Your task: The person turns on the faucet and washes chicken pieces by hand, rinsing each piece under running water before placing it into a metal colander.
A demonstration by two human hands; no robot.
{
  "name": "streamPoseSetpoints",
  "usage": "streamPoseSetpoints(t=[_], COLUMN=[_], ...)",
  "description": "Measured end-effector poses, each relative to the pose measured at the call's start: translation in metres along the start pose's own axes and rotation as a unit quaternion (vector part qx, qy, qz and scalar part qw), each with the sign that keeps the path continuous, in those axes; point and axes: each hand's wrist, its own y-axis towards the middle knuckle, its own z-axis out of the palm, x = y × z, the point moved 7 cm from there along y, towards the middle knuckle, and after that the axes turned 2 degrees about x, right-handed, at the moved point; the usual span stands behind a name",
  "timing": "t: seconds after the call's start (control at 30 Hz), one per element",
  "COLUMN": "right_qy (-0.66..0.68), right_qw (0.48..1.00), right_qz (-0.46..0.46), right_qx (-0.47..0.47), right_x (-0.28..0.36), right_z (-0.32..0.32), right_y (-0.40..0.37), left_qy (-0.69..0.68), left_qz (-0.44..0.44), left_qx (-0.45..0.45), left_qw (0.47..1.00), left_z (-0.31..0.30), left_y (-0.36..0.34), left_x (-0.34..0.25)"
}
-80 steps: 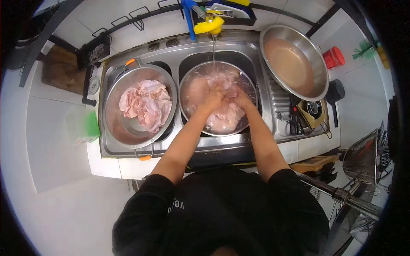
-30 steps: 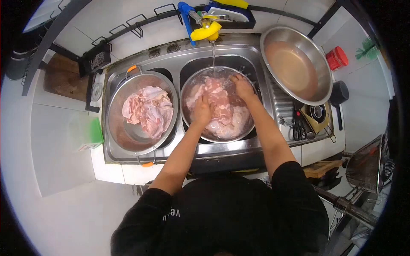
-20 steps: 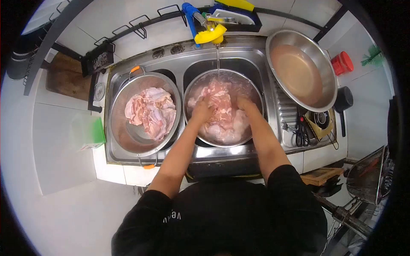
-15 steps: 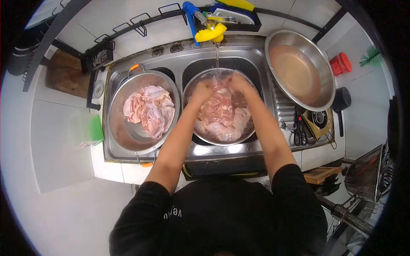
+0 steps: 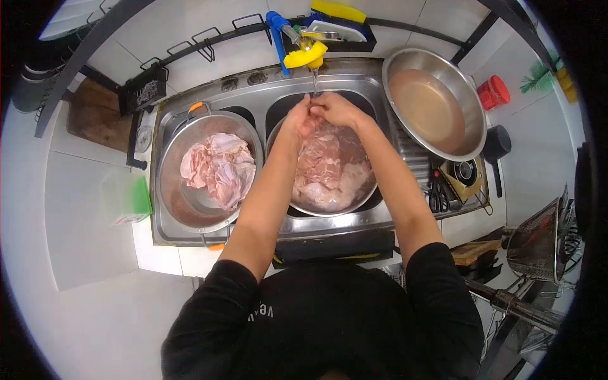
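Under the running faucet (image 5: 310,56), my left hand (image 5: 297,118) and my right hand (image 5: 337,109) come together at the far rim of a metal basin. Both are closed around a pink piece of raw chicken (image 5: 310,128), partly hidden by the fingers. Below them, more raw chicken (image 5: 323,174) lies in cloudy water inside the basin (image 5: 365,204), which sits in the right sink bowl. To the left, a metal pot (image 5: 174,206) with orange handles holds a heap of raw chicken (image 5: 218,168).
A large metal bowl (image 5: 475,104) of cloudy liquid stands tilted on the drainboard at right. Near it are scissors (image 5: 438,193), a black-handled pan (image 5: 497,144) and a red cup (image 5: 494,93). A wooden board (image 5: 95,117) leans at left, near a green-lidded container (image 5: 140,196).
My hands have risen from the chicken in the basin and drawn together under the faucet stream, with a piece between them. The view has shifted slightly.
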Motion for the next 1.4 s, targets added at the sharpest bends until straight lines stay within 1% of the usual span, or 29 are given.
streamPoseSetpoints(t=[0.07,0.13,0.17,0.23,0.3,0.37,0.4,0.47,0.5,0.57,0.6,0.67,0.73,0.77,0.8,0.87,0.9,0.93,1.0,1.03,1.1,1.13,1.17,1.2,1.23,1.27,1.33,1.37,1.4], right_qy=[0.043,0.316,0.392,0.058,-0.037,-0.070,-0.069,-0.090,-0.088,-0.076,-0.075,-0.061,-0.037,-0.014,-0.016,-0.018,0.134,0.132,0.233,0.231,0.225,0.223,0.315,0.406,0.398,0.400,0.164,0.168,0.041], right_qw=[0.999,0.932,0.898,0.987,0.971,0.960,0.959,0.872,0.872,0.899,0.899,0.941,0.959,0.975,0.975,0.979,0.959,0.960,0.951,0.951,0.941,0.942,0.911,0.871,0.868,0.867,0.900,0.899,0.917], right_qz=[0.006,0.041,0.096,0.103,0.095,0.124,0.125,0.269,0.267,0.183,0.183,0.208,0.170,0.131,0.129,0.182,0.200,0.198,0.190,0.191,0.207,0.206,0.215,0.222,0.238,0.238,0.391,0.392,0.384], right_qx=[-0.013,-0.171,-0.177,-0.109,0.218,0.243,0.244,0.398,0.400,0.390,0.390,0.260,0.224,0.181,0.182,0.090,0.149,0.149,0.073,0.071,-0.144,-0.144,-0.155,-0.164,-0.177,-0.179,-0.095,-0.098,-0.097], right_x=[0.010,-0.018,-0.039,-0.085,-0.059,-0.135,-0.119,-0.093,-0.105,-0.132,-0.129,-0.112,-0.084,-0.075,-0.078,-0.093,-0.089,-0.089,-0.092,-0.099,-0.128,-0.139,-0.150,-0.155,-0.120,-0.133,-0.185,-0.200,-0.210], right_z=[-0.005,-0.028,-0.025,0.003,0.047,0.125,0.126,0.136,0.147,0.176,0.172,0.134,0.102,0.087,0.086,0.073,0.074,0.073,0.067,0.072,0.063,0.074,0.091,0.103,0.089,0.096,0.135,0.150,0.159], right_y=[-0.014,-0.033,-0.044,-0.058,-0.096,-0.117,-0.123,-0.149,-0.150,-0.142,-0.141,-0.129,-0.117,-0.107,-0.101,-0.086,-0.083,-0.079,-0.072,-0.072,-0.074,-0.075,-0.080,-0.088,-0.102,-0.102,-0.115,-0.115,-0.116], left_qy=[0.012,0.101,0.116,0.144,0.175,0.275,0.362,0.501,0.554,0.657,0.677,0.693,0.816,0.816,0.815,0.803,0.781,0.749,0.790,0.793,0.795,0.832,0.866,0.866,0.871,0.875,0.878,0.880,0.882], left_qz=[-0.006,0.034,0.039,0.059,0.079,0.140,0.164,0.198,0.212,0.179,0.140,0.098,0.042,-0.029,-0.027,0.050,0.079,0.106,0.194,0.199,0.207,0.171,0.133,0.134,0.111,0.087,0.107,0.128,0.126], left_qx=[-0.004,-0.045,-0.061,-0.059,-0.055,-0.086,-0.104,-0.157,-0.194,-0.253,-0.265,-0.278,-0.348,-0.397,-0.399,-0.323,-0.238,-0.148,-0.071,-0.055,-0.038,-0.031,-0.024,-0.024,-0.036,-0.047,-0.057,-0.069,-0.068], left_qw=[1.000,0.993,0.991,0.986,0.980,0.947,0.912,0.827,0.781,0.687,0.672,0.657,0.460,0.419,0.419,0.498,0.572,0.637,0.577,0.573,0.569,0.527,0.481,0.481,0.478,0.475,0.463,0.452,0.449], left_z=[0.005,0.011,0.016,0.021,0.023,0.011,-0.005,-0.034,-0.044,-0.044,-0.081,-0.124,-0.130,-0.109,-0.103,-0.081,-0.053,-0.022,-0.032,-0.021,-0.003,-0.001,-0.004,-0.009,-0.019,-0.030,-0.036,-0.039,-0.044], left_y=[0.006,0.010,0.007,-0.003,-0.017,-0.055,-0.071,-0.109,-0.133,-0.191,-0.202,-0.221,-0.243,-0.247,-0.239,-0.213,-0.200,-0.187,-0.135,-0.119,-0.096,-0.086,-0.079,-0.076,-0.074,-0.072,-0.075,-0.075,-0.069], left_x=[-0.003,-0.011,-0.016,-0.027,-0.038,-0.052,-0.059,-0.075,-0.086,-0.107,-0.116,-0.123,-0.127,-0.124,-0.114,-0.095,-0.077,-0.058,-0.015,-0.003,0.014,0.023,0.030,0.034,0.041,0.048,0.056,0.055,0.059])
